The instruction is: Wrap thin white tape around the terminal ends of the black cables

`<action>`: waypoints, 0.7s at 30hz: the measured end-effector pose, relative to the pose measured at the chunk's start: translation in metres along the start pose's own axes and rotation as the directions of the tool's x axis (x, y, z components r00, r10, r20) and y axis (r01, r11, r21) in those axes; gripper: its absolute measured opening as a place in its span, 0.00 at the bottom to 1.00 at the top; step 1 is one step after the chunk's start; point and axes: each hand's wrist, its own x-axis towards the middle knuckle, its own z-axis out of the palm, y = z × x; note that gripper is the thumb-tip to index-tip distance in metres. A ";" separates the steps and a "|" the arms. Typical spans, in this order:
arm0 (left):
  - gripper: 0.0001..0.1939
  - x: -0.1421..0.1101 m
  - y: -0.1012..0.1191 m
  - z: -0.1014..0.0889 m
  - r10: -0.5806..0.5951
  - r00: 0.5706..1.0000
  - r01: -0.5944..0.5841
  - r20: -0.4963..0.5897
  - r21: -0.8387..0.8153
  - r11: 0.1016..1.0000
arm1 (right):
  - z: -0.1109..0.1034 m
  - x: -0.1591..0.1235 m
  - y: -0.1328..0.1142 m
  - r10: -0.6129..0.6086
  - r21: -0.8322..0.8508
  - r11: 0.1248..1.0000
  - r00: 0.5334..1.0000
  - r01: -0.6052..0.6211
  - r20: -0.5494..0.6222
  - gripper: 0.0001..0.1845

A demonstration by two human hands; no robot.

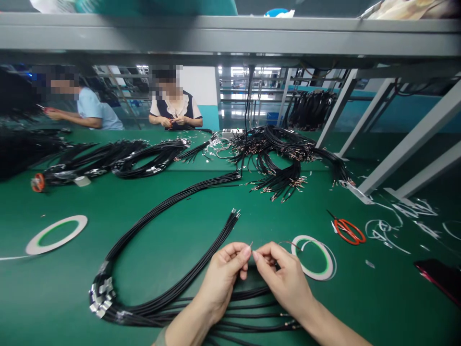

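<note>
My left hand [226, 271] is closed in a pinch at the middle front, with a small wire end [251, 244] poking up at its fingertips. Right beside it, the thumb and forefinger of my right hand [283, 271] pinch at the same spot, their tips almost touching the left ones. What lies between the right fingertips is mostly hidden. Beneath both hands runs a bundle of black cables [173, 283], curving left in a big loop. Silver foil-like tabs [102, 297] gather on the loop's left bend. Several cable ends [288, 323] fan out under my right wrist.
White tape rings [326, 266] [57, 234] lie right and left on the green table [151, 259]. Orange-handled scissors [349, 231], white strip scraps [383, 230] and a dark phone-like object [439, 278] are at right. Cable heaps [277, 144] and two co-workers are behind; a metal shelf beam [230, 38] crosses above.
</note>
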 end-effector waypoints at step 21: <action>0.13 0.001 -0.002 0.002 0.065 0.990 -0.043 -0.124 0.171 0.984 | -0.001 0.002 -0.003 -0.111 -0.225 0.970 0.992 0.094 -0.067 0.09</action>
